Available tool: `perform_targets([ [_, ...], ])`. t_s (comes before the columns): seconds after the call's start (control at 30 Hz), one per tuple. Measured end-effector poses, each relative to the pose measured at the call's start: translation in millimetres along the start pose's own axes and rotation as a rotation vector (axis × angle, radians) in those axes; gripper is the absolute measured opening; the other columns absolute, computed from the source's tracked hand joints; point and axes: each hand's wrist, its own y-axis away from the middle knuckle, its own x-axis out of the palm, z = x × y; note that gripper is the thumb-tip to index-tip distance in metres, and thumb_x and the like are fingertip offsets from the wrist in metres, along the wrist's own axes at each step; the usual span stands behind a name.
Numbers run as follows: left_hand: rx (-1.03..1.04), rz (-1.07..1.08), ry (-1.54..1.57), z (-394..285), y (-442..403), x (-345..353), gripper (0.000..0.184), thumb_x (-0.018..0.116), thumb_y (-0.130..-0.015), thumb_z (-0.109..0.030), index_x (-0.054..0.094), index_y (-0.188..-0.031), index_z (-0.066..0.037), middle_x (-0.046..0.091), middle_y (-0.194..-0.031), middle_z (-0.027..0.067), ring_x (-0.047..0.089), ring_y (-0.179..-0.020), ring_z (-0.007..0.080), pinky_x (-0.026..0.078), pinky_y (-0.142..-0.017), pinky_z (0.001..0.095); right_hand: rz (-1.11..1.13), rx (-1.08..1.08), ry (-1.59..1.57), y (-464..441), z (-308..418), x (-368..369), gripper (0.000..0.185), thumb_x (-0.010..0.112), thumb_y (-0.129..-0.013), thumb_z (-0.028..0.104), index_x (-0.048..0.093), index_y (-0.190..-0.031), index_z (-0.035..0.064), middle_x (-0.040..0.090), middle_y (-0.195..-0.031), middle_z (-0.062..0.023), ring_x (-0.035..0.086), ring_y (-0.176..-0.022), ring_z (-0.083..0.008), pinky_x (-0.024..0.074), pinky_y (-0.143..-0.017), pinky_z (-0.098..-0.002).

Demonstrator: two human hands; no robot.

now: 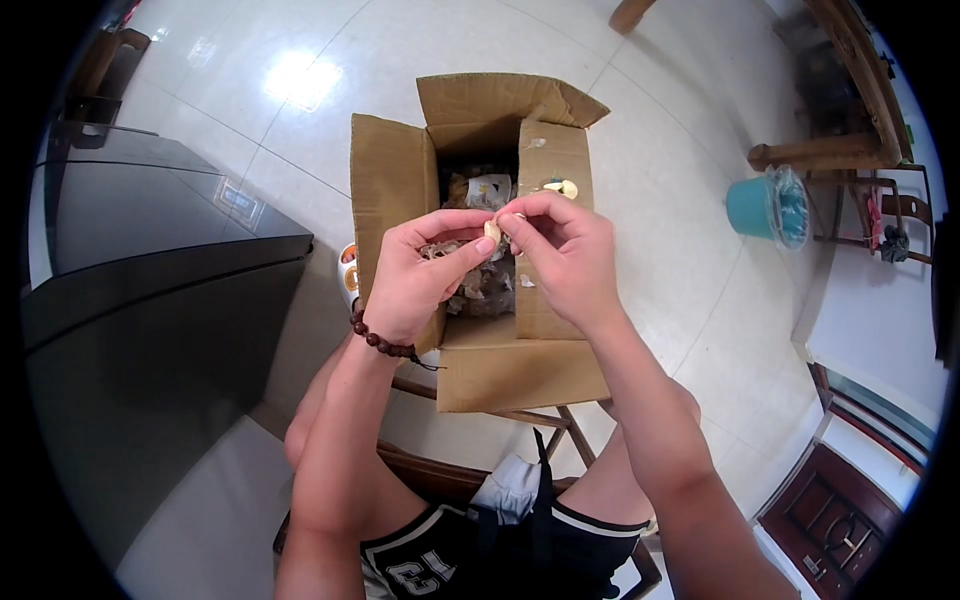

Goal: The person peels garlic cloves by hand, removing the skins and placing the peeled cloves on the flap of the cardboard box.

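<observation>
Over an open cardboard box, my left hand pinches a small pale garlic clove between thumb and forefinger. My right hand meets it from the other side, thumb and forefinger pressed together at the clove's edge; whether it grips skin or the clove is too small to tell. Dry papery skins lie inside the box beneath my hands. On the right flap rest a few pale peeled pieces and scraps of skin.
A teal bin with a plastic liner stands on the tiled floor at the right. Wooden furniture is behind it. A large dark cabinet fills the left side. My legs flank the box's near flap.
</observation>
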Motion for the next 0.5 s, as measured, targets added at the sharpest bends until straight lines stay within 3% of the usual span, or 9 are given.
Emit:
perform_targets([
  [0.07,0.014,-0.009,-0.031,-0.9,-0.5,0.3,0.024,0.076,-0.094,-0.009,0.074,-0.117,-0.001,0.074,-0.094,-0.0001,0.046,-0.059,-0.0026,0.033,-0.049,0.0168,0.013,-0.002,0.027,0.1,-4.4,-0.4,0.008,0.068,-0.098,0.005,0.073,-0.100,-0.0019,0.072,-0.088,-0.0033,0.065,-0.074,-0.0080,0.0525,-0.066,-0.0244],
  [0.2,0.010,-0.011,-0.065,-1.0,-0.4,0.9,0.024,0.075,-0.094,-0.008,0.074,-0.117,-0.001,0.074,-0.098,0.0015,0.056,-0.074,0.0007,0.042,-0.058,0.0180,-0.034,-0.007,0.003,-1.7,-5.7,-0.5,0.009,0.068,-0.098,0.006,0.074,-0.101,-0.0011,0.072,-0.088,-0.0031,0.065,-0.074,-0.0076,0.0523,-0.067,-0.0241],
  [0.3,0.059,-0.027,-0.083,-3.0,0.3,0.4,0.024,0.075,-0.094,-0.009,0.074,-0.117,0.000,0.074,-0.100,0.0024,0.061,-0.085,0.0033,0.046,-0.065,0.0195,-0.049,0.107,-0.023,-6.5,-2.2,-10.4,0.011,0.069,-0.098,0.005,0.075,-0.104,-0.0027,0.070,-0.089,-0.0017,0.062,-0.077,-0.0073,0.0504,-0.070,-0.0226],
  [0.4,0.073,-0.052,-0.130,-9.0,2.2,0.8,0.025,0.075,-0.094,-0.008,0.074,-0.117,0.000,0.074,-0.101,0.0024,0.062,-0.090,0.0043,0.049,-0.070,0.0207,0.073,0.139,0.119,-7.9,-10.5,-16.1,0.013,0.071,-0.096,0.007,0.076,-0.105,-0.0002,0.072,-0.088,-0.0028,0.064,-0.073,-0.0086,0.0517,-0.068,-0.0239],
  [0.47,0.061,-0.074,-0.166,-11.0,2.7,1.1,0.025,0.075,-0.093,-0.007,0.074,-0.117,0.001,0.074,-0.102,0.0021,0.062,-0.089,0.0042,0.050,-0.072,0.0211,0.106,-0.075,0.326,-5.1,-7.3,-11.7,0.012,0.074,-0.092,0.006,0.078,-0.103,0.0021,0.072,-0.088,-0.0031,0.064,-0.072,-0.0098,0.0517,-0.066,-0.0245],
  [0.5,0.058,-0.080,-0.165,-10.9,2.8,1.0,0.025,0.075,-0.093,-0.006,0.074,-0.117,0.001,0.075,-0.103,0.0028,0.064,-0.090,0.0052,0.052,-0.075,0.0225,0.105,-0.075,0.326,-5.3,-4.2,-8.4,0.012,0.074,-0.092,0.006,0.078,-0.103,0.0021,0.072,-0.088,-0.0031,0.064,-0.072,-0.0098,0.0517,-0.066,-0.0245],
])
